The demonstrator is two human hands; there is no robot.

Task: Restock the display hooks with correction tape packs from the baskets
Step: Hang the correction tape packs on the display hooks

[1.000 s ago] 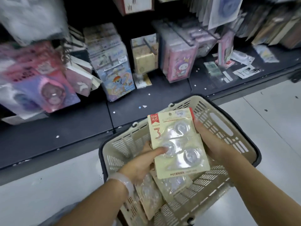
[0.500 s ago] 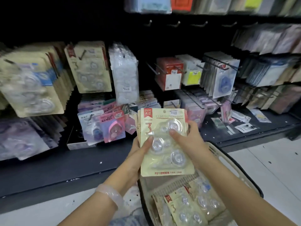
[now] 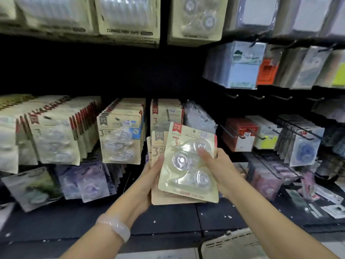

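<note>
Small stack of correction tape packs [image 3: 188, 165] being held up in front of the hanging rows of packs [image 3: 121, 135], top pack tilted. Right hand [image 3: 217, 169] is pinching the top pack, thumb lying on its blister; left hand [image 3: 149, 176] is gripping the stack's left edge, fingers curled behind. Basket [image 3: 231, 245] rim sitting below, bracelet [image 3: 116, 228] on left wrist.

Two hands [image 3: 188, 176] hold at least three cream cardboard correction tape packs [image 3: 188, 161]; the front pack shows three clear dispensers [image 3: 180, 160].
</note>
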